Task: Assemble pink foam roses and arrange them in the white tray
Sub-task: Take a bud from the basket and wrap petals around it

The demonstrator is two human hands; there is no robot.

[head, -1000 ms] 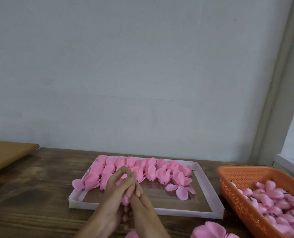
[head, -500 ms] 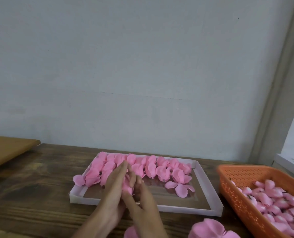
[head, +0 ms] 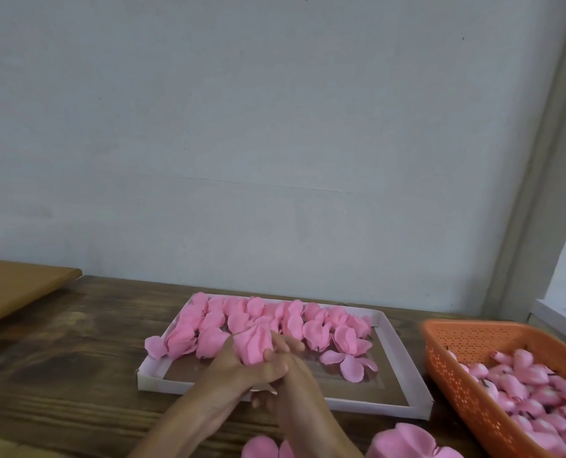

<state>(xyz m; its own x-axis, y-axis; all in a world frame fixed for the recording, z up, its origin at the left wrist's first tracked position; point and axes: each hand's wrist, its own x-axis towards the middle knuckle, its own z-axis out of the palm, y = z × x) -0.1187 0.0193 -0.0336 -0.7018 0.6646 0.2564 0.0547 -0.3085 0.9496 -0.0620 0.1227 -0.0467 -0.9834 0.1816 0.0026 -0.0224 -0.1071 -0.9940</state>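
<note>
Now | left hand and right hand were pressed together, both pinching one foam rose | above the white tray, 6 o'clock edge | probably soft, featherlight, crushable: grip low at the base, gently

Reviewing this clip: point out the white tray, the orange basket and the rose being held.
white tray (head: pixel 374 406), head view, on its near rim.
orange basket (head: pixel 456 375), head view, on its perforated left wall.
held rose (head: pixel 253 345), head view, on its pink petals.
</note>
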